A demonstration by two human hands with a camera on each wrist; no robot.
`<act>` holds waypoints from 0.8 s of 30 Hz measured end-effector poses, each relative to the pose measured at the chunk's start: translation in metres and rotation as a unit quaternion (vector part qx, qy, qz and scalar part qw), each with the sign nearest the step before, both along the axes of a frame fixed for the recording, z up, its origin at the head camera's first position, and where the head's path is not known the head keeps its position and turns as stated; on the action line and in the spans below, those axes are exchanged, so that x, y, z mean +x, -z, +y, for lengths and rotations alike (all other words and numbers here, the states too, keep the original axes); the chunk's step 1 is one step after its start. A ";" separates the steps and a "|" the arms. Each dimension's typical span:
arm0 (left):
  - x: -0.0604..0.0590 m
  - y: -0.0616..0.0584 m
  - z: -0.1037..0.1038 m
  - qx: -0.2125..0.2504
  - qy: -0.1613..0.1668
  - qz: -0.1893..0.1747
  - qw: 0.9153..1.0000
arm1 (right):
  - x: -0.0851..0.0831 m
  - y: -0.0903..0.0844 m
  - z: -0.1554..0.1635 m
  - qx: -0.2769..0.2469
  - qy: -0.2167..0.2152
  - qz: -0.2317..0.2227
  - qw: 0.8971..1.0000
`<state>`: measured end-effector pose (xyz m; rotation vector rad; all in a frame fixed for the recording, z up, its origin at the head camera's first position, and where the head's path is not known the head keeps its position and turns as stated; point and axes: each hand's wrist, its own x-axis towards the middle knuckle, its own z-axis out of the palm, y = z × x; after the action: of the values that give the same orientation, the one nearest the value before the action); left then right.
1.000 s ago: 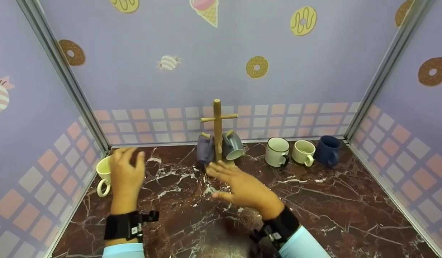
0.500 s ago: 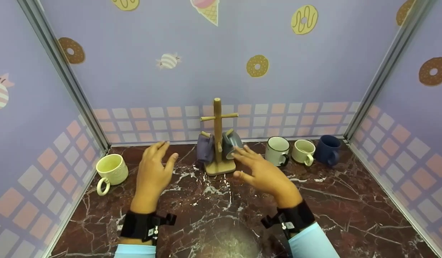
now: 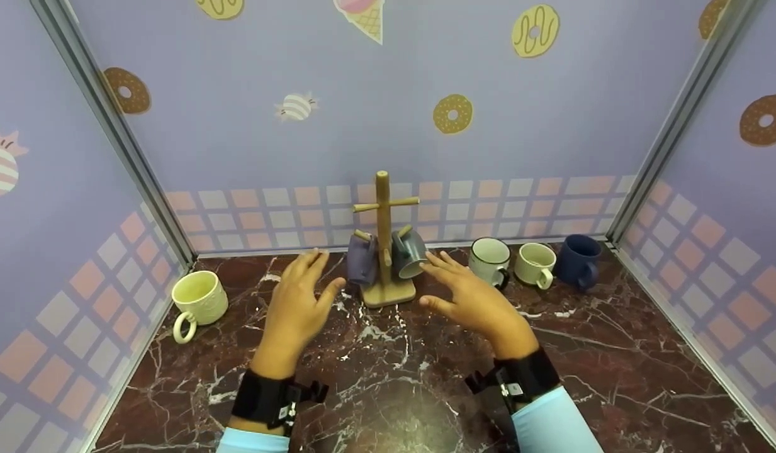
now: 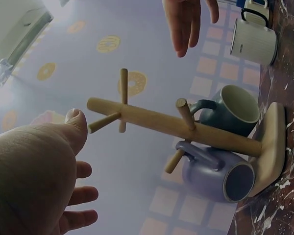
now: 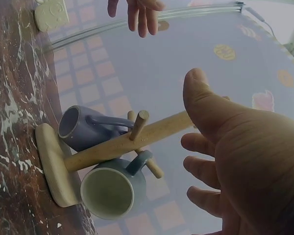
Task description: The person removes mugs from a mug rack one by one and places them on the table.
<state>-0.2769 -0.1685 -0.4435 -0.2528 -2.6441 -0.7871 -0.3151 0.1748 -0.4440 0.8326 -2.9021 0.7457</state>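
Note:
A wooden mug tree [image 3: 383,239] stands near the back wall, with pegs at two heights. From its lower pegs hang a purple mug [image 3: 361,261] on the left and a grey-green mug [image 3: 410,257] on the right, both by their handles and tilted. My left hand [image 3: 299,308] hovers in front and to the left of the tree, fingers extended and thumb apart, holding nothing. On the other side my right hand [image 3: 476,302] hovers with fingers spread, its fingertips overlapping the grey-green mug's edge in the head view. In the left wrist view the upper pegs [image 4: 107,121] carry no mug.
A pale yellow mug [image 3: 202,301] stands at the left wall. Along the back right are a white mug with a black handle [image 3: 488,258], a small cream mug [image 3: 534,264] and a dark blue mug [image 3: 578,259]. Patterned walls enclose the dark marbled tabletop [image 3: 375,390].
My left hand has moved right, from beside the pale yellow mug toward the tree. My right hand has moved right, away from the tree's base. The mugs have stayed in place.

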 end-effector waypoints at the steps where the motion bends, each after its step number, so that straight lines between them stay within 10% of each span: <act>1: 0.000 0.000 0.002 -0.002 0.001 0.000 1.000 | 0.000 0.000 0.000 -0.001 0.000 -0.002 1.000; 24: 0.007 0.002 0.019 -0.009 0.028 -0.016 0.999 | -0.004 0.003 0.002 -0.021 0.043 0.042 0.998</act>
<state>-0.2704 -0.1495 -0.4456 -0.3230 -2.6857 -0.7923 -0.3191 0.1768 -0.4465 0.7112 -2.8185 0.7420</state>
